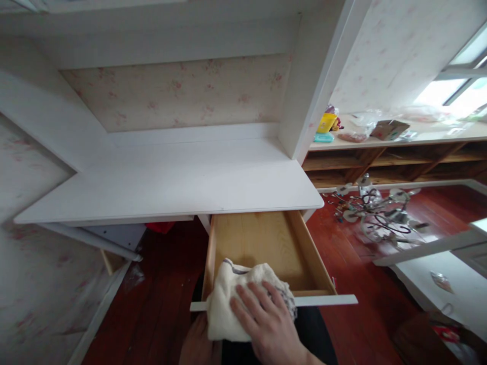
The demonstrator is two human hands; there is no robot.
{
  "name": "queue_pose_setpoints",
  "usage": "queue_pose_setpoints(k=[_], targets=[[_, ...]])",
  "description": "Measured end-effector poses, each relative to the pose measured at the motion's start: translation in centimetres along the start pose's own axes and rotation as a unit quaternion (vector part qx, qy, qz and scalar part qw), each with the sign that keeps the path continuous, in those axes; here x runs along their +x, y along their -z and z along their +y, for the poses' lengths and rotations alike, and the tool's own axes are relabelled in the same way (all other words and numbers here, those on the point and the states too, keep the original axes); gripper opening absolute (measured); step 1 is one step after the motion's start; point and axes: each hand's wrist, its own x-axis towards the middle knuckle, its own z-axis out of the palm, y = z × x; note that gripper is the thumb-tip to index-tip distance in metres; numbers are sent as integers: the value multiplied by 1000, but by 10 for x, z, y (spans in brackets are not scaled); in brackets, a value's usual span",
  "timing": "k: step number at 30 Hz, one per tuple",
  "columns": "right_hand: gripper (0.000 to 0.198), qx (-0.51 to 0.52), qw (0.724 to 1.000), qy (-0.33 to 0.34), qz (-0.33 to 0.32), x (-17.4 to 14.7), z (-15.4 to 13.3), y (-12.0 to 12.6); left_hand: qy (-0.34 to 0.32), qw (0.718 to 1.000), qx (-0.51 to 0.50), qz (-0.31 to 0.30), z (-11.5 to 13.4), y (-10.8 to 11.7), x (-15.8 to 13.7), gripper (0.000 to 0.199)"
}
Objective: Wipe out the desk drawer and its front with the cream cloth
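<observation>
cream cloth, white desk, red floor

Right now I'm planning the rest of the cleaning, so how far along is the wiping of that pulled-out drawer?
Done: the drawer is pulled open and looks empty, its wooden bottom bare. In hand: the right hand presses a cream cloth on the drawer's white front edge; the left hand sits below, partly hidden. Left: the drawer is open, and whether the inside is wiped can't be told.

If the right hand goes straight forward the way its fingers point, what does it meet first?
The right hand already lies on the cream cloth. Beyond it, the open drawer looks bare up to the desk edge, though depth is unclear.
</observation>
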Motion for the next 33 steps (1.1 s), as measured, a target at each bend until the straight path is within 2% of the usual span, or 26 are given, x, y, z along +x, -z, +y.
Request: queue_pose_setpoints(k=[3,7,10,13,17,21,23,26,29,31,32,33], targets=[[63,-51,997,0,-50,-37,43,29,-5,999,41,-10,-13,-5,1,32],[67,-90,992,-25,-80,-78,99,52,11,997,68,-35,-16,-13,16,33],[67,-100,991,-37,-81,-89,131,54,39,997,51,-51,-20,-19,32,33],[66,-102,991,-50,-68,-87,151,41,67,995,21,-67,-26,-24,53,31],[64,-115,989,-88,-8,-76,165,15,72,995,9,-70,-29,-23,82,28],[65,-121,987,-109,8,-60,170,4,15,999,49,-18,-19,-9,114,24],[65,-118,986,-114,9,-51,172,6,-4,995,95,-4,-15,0,136,25],[65,-102,988,-111,17,-44,173,15,-8,988,152,-23,-16,11,170,50],[62,-61,990,-117,48,-49,170,32,-26,986,161,-44,-23,16,197,61],[53,-21,976,-188,111,-57,165,51,-49,984,162,-62,-26,16,206,61],[48,-3,954,-259,154,-61,162,61,-59,982,164,-70,-26,15,209,61],[47,8,912,-356,201,-65,158,73,-68,981,166,-77,-27,14,211,60]])
